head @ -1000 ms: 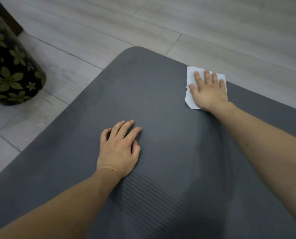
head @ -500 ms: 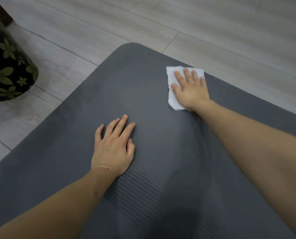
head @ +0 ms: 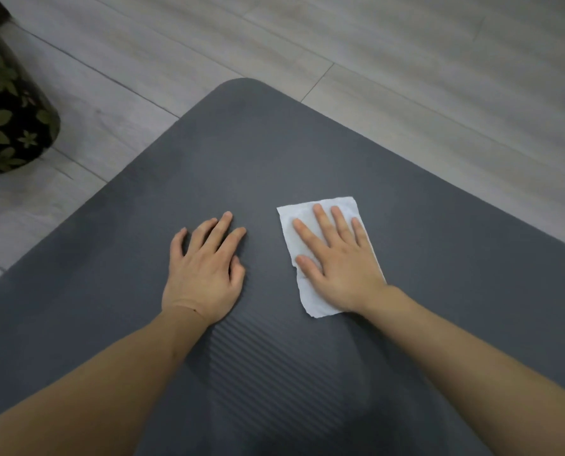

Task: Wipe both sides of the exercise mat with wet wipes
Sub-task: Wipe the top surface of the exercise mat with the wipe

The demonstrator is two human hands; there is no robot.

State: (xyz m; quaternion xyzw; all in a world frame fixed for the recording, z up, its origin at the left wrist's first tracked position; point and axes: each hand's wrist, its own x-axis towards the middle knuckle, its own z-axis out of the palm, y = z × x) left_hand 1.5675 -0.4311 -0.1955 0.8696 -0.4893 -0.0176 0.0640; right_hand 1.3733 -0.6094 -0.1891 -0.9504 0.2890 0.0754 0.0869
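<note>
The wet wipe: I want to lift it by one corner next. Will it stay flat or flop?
Probably flops: the wet wipe looks thin and wrinkled under the flat right hand. Likely light, and it may cling slightly to the ribbed mat.

The mat (head: pixel 274 159) looks like dark grey foam, matt, smooth at the far end and finely ribbed near the wrists. The wipe (head: pixel 291 222) on it is white, thin and cloth-like, slightly crinkled, with a ragged near edge. The floor (head: pixel 406 60) shows pale grey wood-grain planks with a dull, faint sheen and dark seams. At far left, the pot (head: pixel 8 126) is glossy black with olive flower prints.
</note>
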